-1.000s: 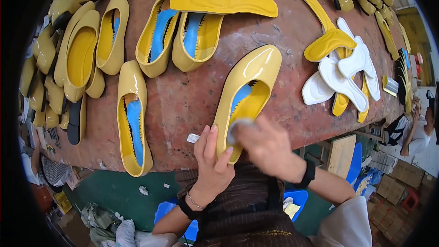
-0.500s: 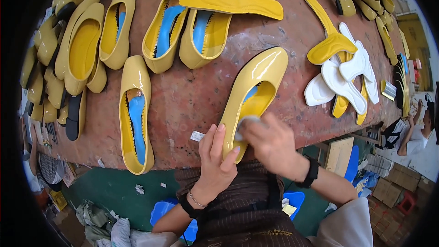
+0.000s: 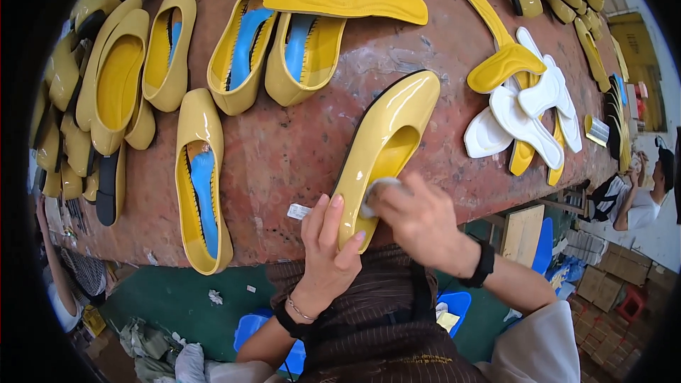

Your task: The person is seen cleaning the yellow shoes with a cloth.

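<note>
1. At the near edge of the workbench (image 3: 298, 149), I've got the yellow shoe (image 3: 386, 145) lying toe away from me, its heel just over the lip of the bench.
2. My left hand (image 3: 328, 245) steadies the heel end: fingers together and flat along the outer wall, thumb curled round the back. Holding it firm here looks right, so the shoe can't skate on the worn surface.
3. My right hand (image 3: 418, 220) is pinched on a small white cloth (image 3: 374, 195), fingertips closed tight on it, pressing at the shoe's opening by the heel.
4. To do this well, I'd say: short strokes, light pressure, since the glossy upper should mark easily.
5. Keep the cloth bunched small, so it stays on the rim and doesn't drag over the lining.
6. Mind the neighbours: another yellow shoe with a blue insole (image 3: 201, 181) lies just beside my left hand, and a paper scrap (image 3: 298, 211) sits between them. White insoles (image 3: 525, 117) lie well apart on the right.
</note>
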A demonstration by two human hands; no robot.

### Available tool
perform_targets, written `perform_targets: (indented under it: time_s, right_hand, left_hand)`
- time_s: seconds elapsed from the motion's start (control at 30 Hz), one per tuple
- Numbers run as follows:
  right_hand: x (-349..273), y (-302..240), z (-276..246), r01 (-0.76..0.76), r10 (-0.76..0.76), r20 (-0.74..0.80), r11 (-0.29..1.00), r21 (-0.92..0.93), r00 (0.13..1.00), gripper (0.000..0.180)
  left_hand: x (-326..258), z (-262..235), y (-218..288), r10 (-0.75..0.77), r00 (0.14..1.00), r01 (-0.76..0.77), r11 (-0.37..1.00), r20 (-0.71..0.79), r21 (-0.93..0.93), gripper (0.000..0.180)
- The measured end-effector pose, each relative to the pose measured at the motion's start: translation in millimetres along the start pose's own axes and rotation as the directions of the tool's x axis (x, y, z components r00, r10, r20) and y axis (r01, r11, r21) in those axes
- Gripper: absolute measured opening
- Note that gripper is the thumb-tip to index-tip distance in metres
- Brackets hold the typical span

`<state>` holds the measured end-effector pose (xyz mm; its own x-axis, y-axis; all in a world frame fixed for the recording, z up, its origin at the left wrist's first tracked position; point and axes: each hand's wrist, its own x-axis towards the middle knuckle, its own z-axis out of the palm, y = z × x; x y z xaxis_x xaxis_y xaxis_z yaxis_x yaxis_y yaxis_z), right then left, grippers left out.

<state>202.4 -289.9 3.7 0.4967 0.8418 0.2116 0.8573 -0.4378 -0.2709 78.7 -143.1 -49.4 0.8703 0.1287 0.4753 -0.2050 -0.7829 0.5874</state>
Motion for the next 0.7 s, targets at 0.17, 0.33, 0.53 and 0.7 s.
perform_targets:
  time_s: [0.17, 0.33, 0.53, 0.7]
  right_hand:
    - [11.0, -2.5, 4.8, -0.137, 0.129, -0.049, 0.962, -0.238, 0.990, 0.026]
    - [14.4, 5.6, 2.2, -0.088, 0.082, -0.069, 0.992, -0.086, 0.994, 0.022]
    - [1.9, -25.3, 11.2, -0.130, 0.118, -0.133, 0.988, -0.086, 0.984, 0.026]
    - [18.1, -5.0, 10.0, -0.181, 0.162, -0.152, 0.976, -0.118, 0.975, 0.029]
  left_hand:
    - [-2.7, -3.6, -2.8, -0.024, 1.000, 0.024, 0.999, -0.005, -0.047, 0.062]
    - [2.5, -3.8, -1.4, -0.034, 0.999, 0.034, 0.998, 0.004, -0.049, 0.064]
    - [4.5, -4.0, -2.9, -0.060, 0.998, 0.061, 0.996, 0.011, -0.073, 0.072]
    - [5.4, -9.0, -2.5, -0.088, 0.996, 0.088, 0.991, 0.007, -0.096, 0.074]
